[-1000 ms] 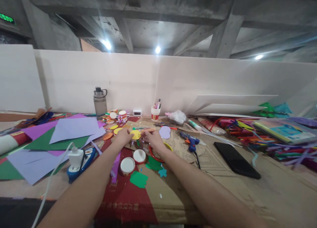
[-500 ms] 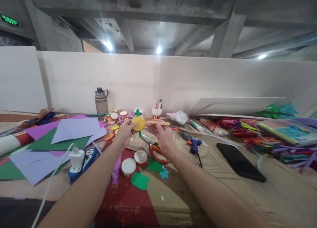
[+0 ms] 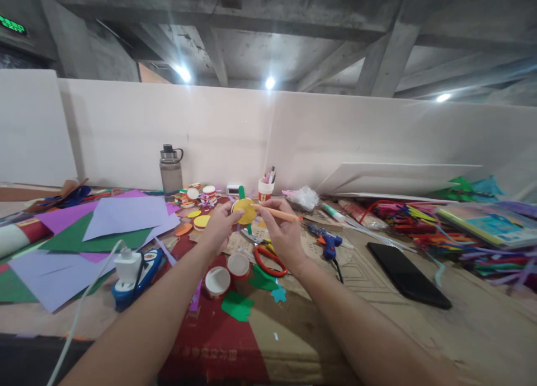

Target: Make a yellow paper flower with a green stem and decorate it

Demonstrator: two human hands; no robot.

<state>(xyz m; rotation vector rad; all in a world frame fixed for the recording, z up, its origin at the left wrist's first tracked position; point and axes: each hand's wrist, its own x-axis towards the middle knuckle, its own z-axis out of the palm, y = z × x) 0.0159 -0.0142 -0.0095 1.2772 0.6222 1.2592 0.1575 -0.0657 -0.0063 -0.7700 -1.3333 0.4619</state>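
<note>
My left hand is closed on a round yellow disc, thumb across its face. A green stick shows above and below the disc. In my right hand is a slim orange pen, gripped like a writing tool, its tip at the disc's face. Below the hands lie red-handled scissors, partly covered by my right hand. Closer to me are two round white-and-red cups, green paper scraps and a blue paper flower.
A blue glue gun and a black phone lie to the right. On the left are paper sheets and a blue power strip with a white cable. Behind stand a bottle and a pen cup.
The yellow disc in my left hand has shifted right and slightly down. The pen has turned from nearly level to slanting, and its tip now meets the disc.
</note>
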